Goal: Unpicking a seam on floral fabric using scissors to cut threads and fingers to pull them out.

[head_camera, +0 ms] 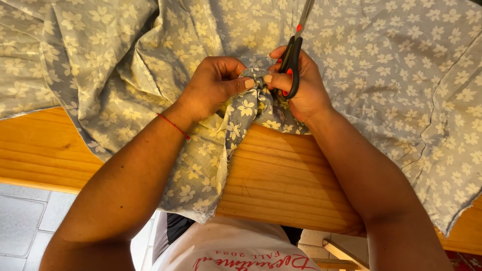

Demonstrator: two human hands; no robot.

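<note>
A grey-blue fabric printed with pale flowers is spread over a wooden table. My left hand pinches a bunched fold of this fabric between thumb and fingers. My right hand grips the same fold from the other side while holding black-handled scissors with red inner rings. The scissor blades point up and away from me, over the cloth. A thin red string circles my left wrist.
One strip of the fabric hangs over the table's near edge towards my lap. A grey tiled floor shows at lower left, and a wooden chair part sits below the table at lower right.
</note>
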